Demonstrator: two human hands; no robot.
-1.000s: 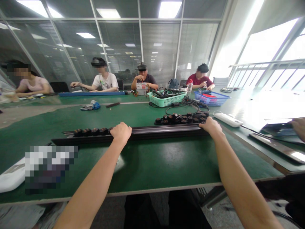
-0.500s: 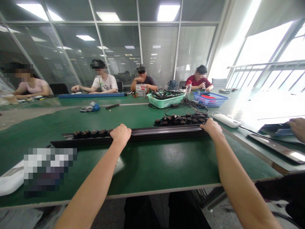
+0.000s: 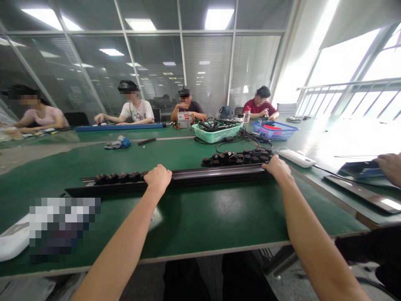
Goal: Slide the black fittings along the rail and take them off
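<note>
A long black metal channel (image 3: 216, 173) lies crosswise on the green table. My left hand (image 3: 158, 179) is closed around it near its middle, and my right hand (image 3: 277, 166) grips its right end. Left of my left hand, a row of round black socket pieces (image 3: 122, 177) with copper-coloured parts sits along the channel. More such socket pieces (image 3: 238, 157) lie in a cluster just behind the channel, close to my right hand. My fingers on the channel's far side are partly hidden.
Behind stand a green basket (image 3: 216, 136) of cables and a blue basket (image 3: 275, 131). A white power strip (image 3: 297, 158) lies right; blue-grey gloves (image 3: 118, 142) lie left. A co-worker's hand (image 3: 390, 167) is at far right. Several people sit across the table (image 3: 232, 225).
The view has shifted very slightly. Both my hands keep their places on the channel, which has not visibly moved on the table.
</note>
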